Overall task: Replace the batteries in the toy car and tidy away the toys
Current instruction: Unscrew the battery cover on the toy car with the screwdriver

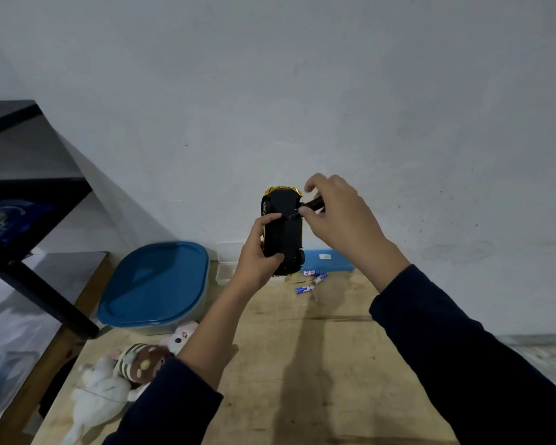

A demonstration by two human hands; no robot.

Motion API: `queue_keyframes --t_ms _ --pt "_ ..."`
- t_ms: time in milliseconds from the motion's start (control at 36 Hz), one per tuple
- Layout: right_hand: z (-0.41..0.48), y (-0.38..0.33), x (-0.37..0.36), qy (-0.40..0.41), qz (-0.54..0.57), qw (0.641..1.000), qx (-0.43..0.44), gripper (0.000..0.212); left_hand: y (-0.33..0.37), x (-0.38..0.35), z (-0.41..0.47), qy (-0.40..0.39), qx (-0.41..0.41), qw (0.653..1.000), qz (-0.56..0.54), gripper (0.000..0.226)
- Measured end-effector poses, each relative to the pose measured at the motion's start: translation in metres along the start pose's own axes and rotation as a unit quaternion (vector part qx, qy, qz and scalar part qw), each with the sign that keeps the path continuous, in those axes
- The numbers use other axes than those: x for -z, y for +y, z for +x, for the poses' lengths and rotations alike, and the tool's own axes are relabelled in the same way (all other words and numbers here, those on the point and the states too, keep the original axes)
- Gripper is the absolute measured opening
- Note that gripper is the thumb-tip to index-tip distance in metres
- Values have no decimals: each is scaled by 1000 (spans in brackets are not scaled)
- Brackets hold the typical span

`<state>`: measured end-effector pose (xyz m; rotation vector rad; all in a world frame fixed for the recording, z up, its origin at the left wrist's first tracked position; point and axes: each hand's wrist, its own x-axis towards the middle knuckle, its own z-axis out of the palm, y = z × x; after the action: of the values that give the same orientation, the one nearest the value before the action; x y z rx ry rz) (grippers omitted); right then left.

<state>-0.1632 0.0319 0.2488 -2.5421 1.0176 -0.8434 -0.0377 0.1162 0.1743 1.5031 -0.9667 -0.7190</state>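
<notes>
Supporting surface: a light wooden table (302,364) occupying the lower centre of the frame, its far edge against a pale wall.

Items lying directly on it:
- Centre left: a clear container with a blue lid (154,284).
- Lower left: a cluster of plush toys (126,374), white, pink-eared and brown-striped, touching one another, just below the container.
- Centre, near the wall: three blue-and-white batteries (312,281) lying loose, close together.
- Against the wall behind the batteries: a flat blue box (328,260), and to its left small clear plastic boxes (227,261), partly hidden.

A black shelf unit (29,203) stands at the left edge.
</notes>
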Motion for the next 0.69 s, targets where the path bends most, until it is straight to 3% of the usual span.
queue_keyframes --t_ms 111,250,333,444,583,694 --pt "2 -2 -1 -3 -15 999 -41 34 1 -1 -2 13 0 1000 -25 68" --pt "-3 -5 -8 19 46 999 -11 8 0 -1 -4 24 6 998 -50 67" --pt "-7 -7 -8 20 52 998 -7 18 -1 0 -3 30 14 997 -74 69" --pt "-5 -3 -8 -15 3 997 -71 31 -2 2 -3 39 18 996 -84 70" --pt "-4 -3 -9 38 46 998 -29 12 2 -2 -4 29 22 997 -64 69" --pt "-6 -8 -9 45 54 998 -8 15 3 -6 -4 20 23 997 -68 69"
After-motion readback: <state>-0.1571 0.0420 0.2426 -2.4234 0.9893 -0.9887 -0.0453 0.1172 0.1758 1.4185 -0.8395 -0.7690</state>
